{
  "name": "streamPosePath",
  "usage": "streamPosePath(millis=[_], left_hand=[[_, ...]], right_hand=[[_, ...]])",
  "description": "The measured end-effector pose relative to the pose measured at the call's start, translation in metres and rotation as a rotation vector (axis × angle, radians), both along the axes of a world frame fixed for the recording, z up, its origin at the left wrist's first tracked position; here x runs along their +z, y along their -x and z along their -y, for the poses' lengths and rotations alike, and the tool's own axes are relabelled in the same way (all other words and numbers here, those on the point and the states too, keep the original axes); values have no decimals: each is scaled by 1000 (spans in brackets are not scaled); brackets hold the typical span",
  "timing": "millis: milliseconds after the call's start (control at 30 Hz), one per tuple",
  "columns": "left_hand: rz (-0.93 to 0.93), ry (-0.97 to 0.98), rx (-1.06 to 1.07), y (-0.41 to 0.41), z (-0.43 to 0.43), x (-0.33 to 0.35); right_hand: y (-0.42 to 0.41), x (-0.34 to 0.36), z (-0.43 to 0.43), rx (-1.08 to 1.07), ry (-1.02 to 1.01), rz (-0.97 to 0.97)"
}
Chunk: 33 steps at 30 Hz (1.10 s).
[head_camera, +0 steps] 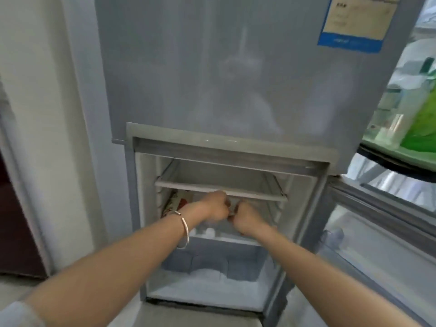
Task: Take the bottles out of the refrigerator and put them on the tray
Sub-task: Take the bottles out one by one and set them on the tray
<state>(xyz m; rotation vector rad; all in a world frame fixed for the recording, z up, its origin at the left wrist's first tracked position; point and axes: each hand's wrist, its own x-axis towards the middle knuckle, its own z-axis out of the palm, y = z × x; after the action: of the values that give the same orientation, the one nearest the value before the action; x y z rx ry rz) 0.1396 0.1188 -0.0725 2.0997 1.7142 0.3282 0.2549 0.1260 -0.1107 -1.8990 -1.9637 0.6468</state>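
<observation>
Inside the open lower part of the refrigerator (236, 147), just under its upper shelf (219, 188), the left hand (213, 206) and right hand (246, 217) are held close together, both curled shut. What is gripped cannot be told through the blur. White bottle caps (208, 231) are seen just below the hands.

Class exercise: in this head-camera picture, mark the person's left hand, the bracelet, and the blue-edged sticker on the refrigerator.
left hand (215, 206): head view, on the back of the curled fist.
bracelet (185, 228): head view, on the band across the left wrist.
blue-edged sticker (356, 20): head view, on its pale centre panel.
</observation>
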Motion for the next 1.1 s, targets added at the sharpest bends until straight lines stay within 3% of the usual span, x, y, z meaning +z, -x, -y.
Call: streamPosePath(millis=[200, 467, 567, 700, 933, 1100], left_hand=[[-57, 89, 12, 31, -43, -72], [-15, 101, 79, 48, -58, -111], [39, 119, 106, 61, -57, -120], [74, 110, 163, 71, -55, -119], [102, -5, 143, 26, -26, -90], [329, -45, 83, -18, 5, -53]], right_hand=[[52, -85, -49, -75, 146, -32], [78, -131, -67, -245, 216, -112], [79, -133, -59, -337, 112, -188], [66, -117, -40, -382, -221, -139], [15, -54, -9, -186, -509, -4], [-6, 7, 23, -90, -663, 55]])
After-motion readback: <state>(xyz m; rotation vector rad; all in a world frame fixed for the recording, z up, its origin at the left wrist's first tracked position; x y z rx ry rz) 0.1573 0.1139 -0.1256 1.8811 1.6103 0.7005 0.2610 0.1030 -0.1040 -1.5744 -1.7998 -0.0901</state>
